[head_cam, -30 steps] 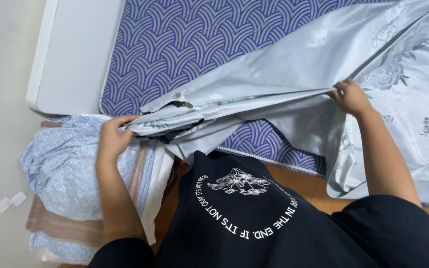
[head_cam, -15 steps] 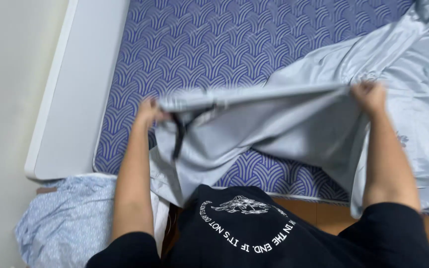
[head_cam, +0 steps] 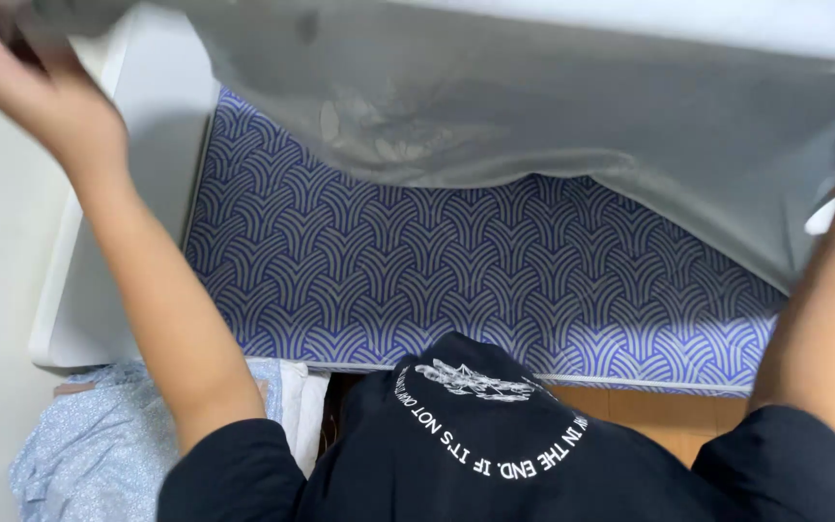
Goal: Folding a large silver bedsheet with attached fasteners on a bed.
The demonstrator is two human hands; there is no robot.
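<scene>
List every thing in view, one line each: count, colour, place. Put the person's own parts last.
grey sheet: one, pale grey, raised across the top of the view above the mattress.
mattress: one, blue and white wave pattern, centre.
bed frame: one, white, along the mattress's left edge.
bedding pile: one, light blue with small print, bottom left beside the frame.
wooden surface: one strip, orange-brown, below the mattress's near edge.
black shirt: one, black with white print, bottom centre, worn by the person.
left hand: one, top left, gripping the sheet's edge.
right arm: one, right edge, raised toward the sheet; its hand is hidden.
</scene>
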